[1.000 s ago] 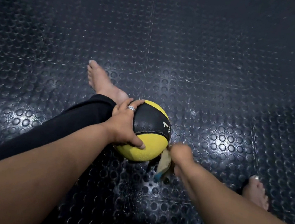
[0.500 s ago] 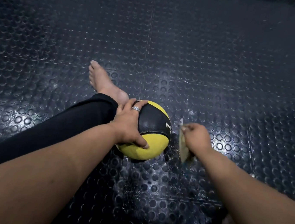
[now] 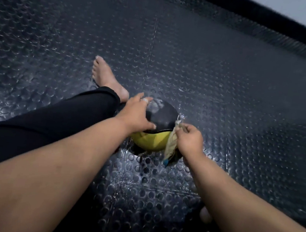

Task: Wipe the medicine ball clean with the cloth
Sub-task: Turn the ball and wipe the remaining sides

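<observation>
The ball [image 3: 153, 127] sits on the studded floor [image 3: 228, 86] beside the bare foot [image 3: 107, 78]. The left hand [image 3: 136, 114] lies spread over its top; the right hand [image 3: 190, 139] pinches the cloth [image 3: 172, 142] against its right side, apparently touching. With only a flat palm steadying it, a hard wipe could roll the ball away.

Dark studded rubber floor [image 3: 228, 86], yellow-and-black medicine ball [image 3: 154, 131] resting on it, bare foot [image 3: 107, 78] beside

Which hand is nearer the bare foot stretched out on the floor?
Left. The left hand rests on the medicine ball right beside the foot; the right hand, pinching the cloth, is on the ball's far side from it.
</observation>
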Available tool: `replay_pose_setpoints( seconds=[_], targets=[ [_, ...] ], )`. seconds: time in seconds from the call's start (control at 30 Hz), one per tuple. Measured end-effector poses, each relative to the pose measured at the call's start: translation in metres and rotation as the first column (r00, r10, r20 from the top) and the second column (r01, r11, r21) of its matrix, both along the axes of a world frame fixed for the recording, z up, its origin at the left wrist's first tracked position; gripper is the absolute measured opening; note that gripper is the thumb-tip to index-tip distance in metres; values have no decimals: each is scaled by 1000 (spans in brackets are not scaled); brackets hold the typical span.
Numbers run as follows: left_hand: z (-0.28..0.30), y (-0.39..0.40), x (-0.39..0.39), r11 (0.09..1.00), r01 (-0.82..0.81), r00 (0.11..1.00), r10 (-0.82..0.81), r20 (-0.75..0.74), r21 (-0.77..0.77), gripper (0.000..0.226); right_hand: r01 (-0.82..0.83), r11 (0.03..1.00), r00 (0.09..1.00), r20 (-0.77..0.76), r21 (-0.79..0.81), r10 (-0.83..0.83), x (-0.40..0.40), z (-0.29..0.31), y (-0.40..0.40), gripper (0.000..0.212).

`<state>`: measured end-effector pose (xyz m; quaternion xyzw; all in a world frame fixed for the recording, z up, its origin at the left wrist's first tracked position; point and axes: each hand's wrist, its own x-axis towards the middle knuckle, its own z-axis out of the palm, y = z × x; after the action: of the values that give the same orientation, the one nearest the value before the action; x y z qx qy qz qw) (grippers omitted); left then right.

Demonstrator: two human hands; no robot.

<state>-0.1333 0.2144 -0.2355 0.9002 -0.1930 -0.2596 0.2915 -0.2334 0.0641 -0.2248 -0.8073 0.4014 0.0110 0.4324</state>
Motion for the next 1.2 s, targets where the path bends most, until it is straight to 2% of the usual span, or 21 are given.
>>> replay_pose_setpoints(
  seconds=[0.1, 0.17, 0.27, 0.33, 0.4, 0.47, 0.6, 0.67, 0.77, 0.8, 0.87, 0.97, 1.03, 1.1, 1.2],
  targets=[
    [-14, 4, -10, 982, 164, 986, -160, -45, 96, 108, -222, 968, 966, -160, -116, 202, -12, 3, -3, 31],
    [-18, 7, -14, 958, 231, 972, -219, -84, 169, 106, -302, 935, 944, -195, -188, 266, -15, 4, -6, 32],
    [-8, 4, -16, 912, 311, 949, -314, -33, 268, 93, -153, 955, 985, -120, -253, 126, -10, 10, -18, 34],
    [-1, -3, -20, 905, 334, 940, -342, -17, 264, 87, -56, 965, 997, -58, -257, 43, -2, 15, -26, 35],
    [1, -10, -26, 906, 346, 936, -352, -18, 245, 84, -33, 964, 999, -28, -262, 27, 6, 18, -28, 38],
    [-1, -18, -32, 928, 309, 951, -302, -63, 209, 82, -75, 960, 997, -47, -270, 65, 12, 19, -24, 39],
    [-13, -36, -46, 962, 210, 965, -175, -198, 177, 88, -219, 941, 961, -225, -257, 162, 10, 10, -19, 35],
    [-14, -40, -50, 982, 115, 982, -90, -165, 150, 89, -239, 941, 954, -239, -241, 181, 3, 7, -19, 34],
    [-9, -33, -37, 984, -11, 1000, 11, 2, 179, 96, -317, 919, 936, -234, -236, 263, -12, 7, -21, 36],
    [-9, -29, -30, 985, 1, 1000, -5, 24, 174, 103, -345, 908, 928, -233, -238, 291, -17, 8, -20, 36],
    [-14, -25, -21, 982, 113, 994, -111, -24, 154, 119, -370, 897, 924, -200, -242, 327, -26, 5, -24, 32],
    [-22, -25, -25, 969, 212, 968, -190, -165, 130, 134, -335, 918, 941, -129, -211, 314, -32, 0, -29, 24],
    [-26, -28, -32, 980, 164, 969, -139, -206, 112, 139, -289, 927, 957, -97, -239, 273, -32, -3, -32, 25],
    [-27, -34, -40, 989, 98, 971, -70, -229, 112, 142, -167, 947, 986, -25, -274, 167, -27, -3, -35, 28],
    [-25, -47, -51, 993, -59, 952, 88, -292, 105, 140, -69, 960, 995, 53, -272, 86, -16, -7, -34, 28]
  ],
)
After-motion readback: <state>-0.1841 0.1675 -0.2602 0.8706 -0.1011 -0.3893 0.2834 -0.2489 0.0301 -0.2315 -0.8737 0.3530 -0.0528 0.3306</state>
